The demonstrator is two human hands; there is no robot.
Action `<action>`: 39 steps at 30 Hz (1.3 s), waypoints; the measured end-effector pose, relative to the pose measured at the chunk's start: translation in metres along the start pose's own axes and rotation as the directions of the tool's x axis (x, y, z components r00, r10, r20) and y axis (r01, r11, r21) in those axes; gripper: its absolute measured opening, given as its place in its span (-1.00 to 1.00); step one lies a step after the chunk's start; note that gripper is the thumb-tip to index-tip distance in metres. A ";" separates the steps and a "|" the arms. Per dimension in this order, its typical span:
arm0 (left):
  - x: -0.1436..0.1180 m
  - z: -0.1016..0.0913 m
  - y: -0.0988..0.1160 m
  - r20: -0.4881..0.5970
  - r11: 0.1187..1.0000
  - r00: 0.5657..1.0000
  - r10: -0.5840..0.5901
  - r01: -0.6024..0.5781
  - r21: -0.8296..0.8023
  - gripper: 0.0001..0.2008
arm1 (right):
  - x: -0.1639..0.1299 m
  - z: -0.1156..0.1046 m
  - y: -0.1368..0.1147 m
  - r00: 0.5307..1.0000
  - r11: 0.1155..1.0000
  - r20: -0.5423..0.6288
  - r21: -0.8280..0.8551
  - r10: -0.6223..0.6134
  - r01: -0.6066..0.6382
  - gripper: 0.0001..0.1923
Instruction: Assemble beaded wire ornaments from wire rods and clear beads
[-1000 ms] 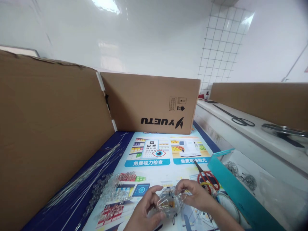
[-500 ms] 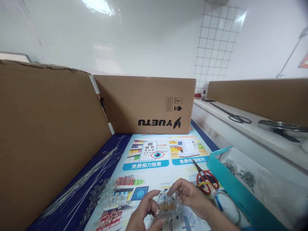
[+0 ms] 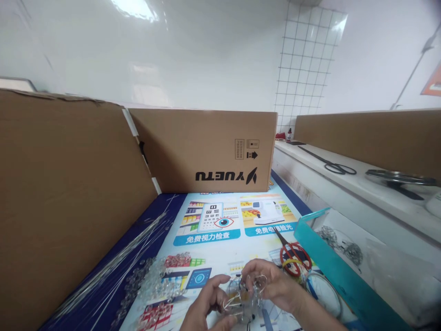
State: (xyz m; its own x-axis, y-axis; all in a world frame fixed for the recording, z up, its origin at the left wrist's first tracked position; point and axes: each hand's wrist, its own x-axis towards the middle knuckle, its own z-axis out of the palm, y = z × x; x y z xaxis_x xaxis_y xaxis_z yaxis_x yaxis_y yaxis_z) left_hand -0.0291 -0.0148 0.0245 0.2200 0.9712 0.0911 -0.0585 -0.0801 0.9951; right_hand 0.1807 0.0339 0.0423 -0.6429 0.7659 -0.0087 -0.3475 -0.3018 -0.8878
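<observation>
Between my two hands is a see-through beadwork piece (image 3: 242, 299), rounded, with thin wire-like loops and small dark bits on it. My left hand (image 3: 209, 304) grips its left side, the thumb low and the fingers curled behind. From the right, my right hand (image 3: 270, 281) pinches its upper edge with bent fingers; a thin loop sticks out beside the fingertips. The exact join between fingers and piece is partly hidden. Clear beads (image 3: 161, 280) lie in a loose heap left of my hands. Red-handled scissors (image 3: 294, 258) rest to the right.
Long clear strands (image 3: 120, 264) lie along the left side. A teal box (image 3: 330, 257) at right holds wiry beaded pieces (image 3: 353, 253) and a plastic bag (image 3: 396, 276). A coil (image 3: 324, 292) lies by my right forearm. Cardboard (image 3: 206, 147) stands behind and at left.
My right fingers have shifted slightly on the beadwork piece, and the piece has turned a little in my hands. The whole view has moved slightly.
</observation>
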 end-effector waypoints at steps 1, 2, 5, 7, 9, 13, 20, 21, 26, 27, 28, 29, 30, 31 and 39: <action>0.001 -0.001 -0.001 0.008 1.000 1.000 -0.002 0.002 -0.007 -0.47 | 0.000 0.001 -0.001 1.000 1.000 -0.004 -0.012 -0.002 0.001 -0.50; 0.002 -0.002 -0.002 0.017 1.000 1.000 -0.004 0.004 -0.011 -0.47 | -0.001 0.001 -0.002 1.000 1.000 -0.012 -0.023 -0.007 0.006 -0.51; 0.005 -0.006 -0.005 0.048 1.000 0.999 -0.024 0.025 -0.006 -0.47 | -0.002 0.002 -0.007 0.998 0.998 -0.059 -0.053 -0.035 0.032 -0.51; 0.008 -0.009 -0.007 0.081 0.999 0.996 -0.042 0.042 -0.008 -0.47 | -0.002 0.001 -0.009 0.995 0.997 -0.091 -0.073 -0.046 0.040 -0.51; 0.010 -0.011 -0.009 0.121 0.999 0.992 -0.047 0.049 -0.012 -0.47 | -0.003 -0.002 -0.009 0.993 0.994 -0.106 -0.100 -0.045 0.034 -0.54; 0.012 -0.016 -0.013 0.143 0.999 0.989 -0.041 0.035 0.040 -0.49 | -0.001 -0.011 -0.002 0.990 0.988 -0.135 -0.157 -0.031 0.010 -0.60; 0.013 -0.022 -0.015 0.116 0.991 0.992 -0.052 0.037 0.129 -0.53 | 0.004 -0.027 0.015 0.983 0.983 -0.183 -0.173 0.026 -0.058 -0.68; 0.013 -0.023 -0.015 0.124 0.990 0.991 -0.059 0.042 0.133 -0.53 | 0.004 -0.028 0.016 0.983 0.982 -0.184 -0.177 0.025 -0.058 -0.69; 0.016 -0.027 -0.015 0.136 0.986 0.984 -0.113 0.095 0.136 -0.54 | 0.004 -0.028 0.018 0.983 0.969 -0.182 -0.236 0.023 -0.066 -0.72; 0.016 -0.027 -0.015 0.126 0.984 0.985 -0.116 0.097 0.148 -0.54 | 0.004 -0.027 0.017 0.984 0.964 -0.178 -0.260 0.016 -0.063 -0.73; 0.016 -0.026 -0.013 0.115 0.982 0.987 -0.116 0.096 0.164 -0.54 | 0.004 -0.026 0.017 0.986 0.953 -0.168 -0.297 0.003 -0.053 -0.73; 0.015 -0.025 -0.011 0.098 0.978 0.989 -0.112 0.092 0.187 -0.55 | 0.004 -0.025 0.016 0.989 0.937 -0.150 -0.347 -0.015 -0.039 -0.74; 0.014 -0.024 -0.009 0.077 0.973 0.992 -0.103 0.085 0.214 -0.55 | 0.005 -0.024 0.015 0.992 0.915 -0.124 -0.403 -0.031 -0.022 -0.75; 0.012 -0.022 -0.007 0.056 0.966 0.995 -0.088 0.072 0.247 -0.56 | 0.005 -0.023 0.014 0.994 0.888 -0.094 -0.460 -0.046 -0.002 -0.75; -0.004 -0.014 0.021 0.029 0.804 0.997 0.068 -0.072 0.590 -0.50 | 0.004 -0.015 0.011 0.996 0.913 -0.009 -0.401 -0.086 0.075 -0.76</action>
State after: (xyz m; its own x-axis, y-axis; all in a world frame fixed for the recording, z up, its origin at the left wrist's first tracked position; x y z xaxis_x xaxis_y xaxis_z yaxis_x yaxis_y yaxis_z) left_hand -0.0451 -0.0168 0.0449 0.2440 0.9565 0.1596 0.5115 -0.2668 0.8168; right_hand 0.1843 0.0418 0.0253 -0.6043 0.7942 0.0629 -0.0920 0.0089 -0.9957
